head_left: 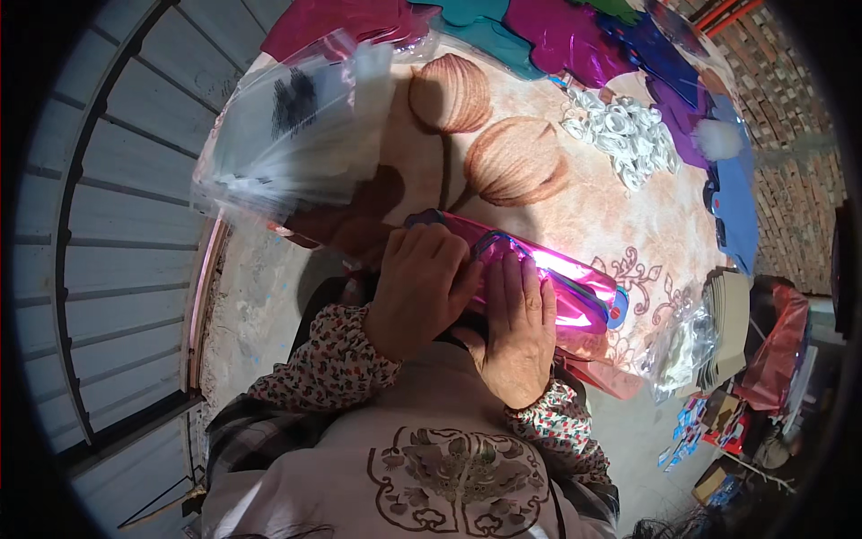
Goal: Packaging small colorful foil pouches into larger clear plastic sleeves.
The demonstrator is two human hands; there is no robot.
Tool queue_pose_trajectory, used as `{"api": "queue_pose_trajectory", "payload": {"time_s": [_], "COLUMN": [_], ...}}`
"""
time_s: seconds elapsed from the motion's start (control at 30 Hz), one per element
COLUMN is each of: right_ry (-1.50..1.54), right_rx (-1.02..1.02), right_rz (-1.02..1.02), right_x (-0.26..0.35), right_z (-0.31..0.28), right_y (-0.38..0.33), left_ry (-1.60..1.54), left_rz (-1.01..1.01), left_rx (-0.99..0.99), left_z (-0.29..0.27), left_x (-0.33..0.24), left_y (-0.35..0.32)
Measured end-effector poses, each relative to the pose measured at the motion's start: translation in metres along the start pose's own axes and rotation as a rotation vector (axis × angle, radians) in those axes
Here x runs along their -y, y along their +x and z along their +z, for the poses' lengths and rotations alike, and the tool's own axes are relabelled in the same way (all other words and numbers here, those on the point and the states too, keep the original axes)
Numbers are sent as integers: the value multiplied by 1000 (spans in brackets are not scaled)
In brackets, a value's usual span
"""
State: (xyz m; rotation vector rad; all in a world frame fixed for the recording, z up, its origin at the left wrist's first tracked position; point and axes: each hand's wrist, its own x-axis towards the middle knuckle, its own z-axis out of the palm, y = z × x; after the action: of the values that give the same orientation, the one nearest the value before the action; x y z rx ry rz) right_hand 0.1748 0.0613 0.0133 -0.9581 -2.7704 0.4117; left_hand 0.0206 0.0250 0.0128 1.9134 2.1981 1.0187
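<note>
A shiny pink foil piece [575, 310], which looks like a flat foil balloon, lies folded into a long strip at the near edge of the table. Its edges show blue and dark layers. My left hand [422, 283] is closed over the strip's left end, fingers curled and thumb toward the middle. What sits under those fingers is partly hidden. Flat on the middle of the strip rests my right hand [521, 328], its fingers stretched out and pointing away from me.
The table wears a flower-patterned cloth [584, 225]. Clear plastic bags [305, 135] are stacked at the left. Flat coloured foil pieces [575, 36] line the far edge. White coiled ribbons [624, 135] lie at right, and brown cards [723, 328] stand by the right edge.
</note>
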Motion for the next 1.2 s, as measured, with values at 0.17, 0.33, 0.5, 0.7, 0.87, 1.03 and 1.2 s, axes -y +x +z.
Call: {"api": "queue_pose_trajectory", "payload": {"time_s": [0.17, 0.33, 0.5, 0.7, 0.87, 1.03, 1.2], "right_ry": [14, 14, 42, 48, -28, 59, 71], "right_rx": [30, 20, 16, -14, -81, -185, -265], "right_rz": [1, -10, -13, -82, -235, -283, -403], "right_x": [0, -2, -2, -8, -22, -29, -37], "right_z": [-3, -2, -6, -5, 4, 3, 12], "right_y": [1, 1, 2, -6, -18, -32, -34], "left_ry": [-81, -23, -80, -130, -204, -615, -832], "left_rz": [149, 170, 241, 249, 170, -569, -681], "left_rx": [-111, 229, 322, 663, 737, 1007, 976], "left_z": [7, 3, 5, 4, -7, -32, -23], "left_x": [6, 11, 24, 26, 19, 5, 6], "left_y": [22, 51, 69, 79, 51, 14, -22]}}
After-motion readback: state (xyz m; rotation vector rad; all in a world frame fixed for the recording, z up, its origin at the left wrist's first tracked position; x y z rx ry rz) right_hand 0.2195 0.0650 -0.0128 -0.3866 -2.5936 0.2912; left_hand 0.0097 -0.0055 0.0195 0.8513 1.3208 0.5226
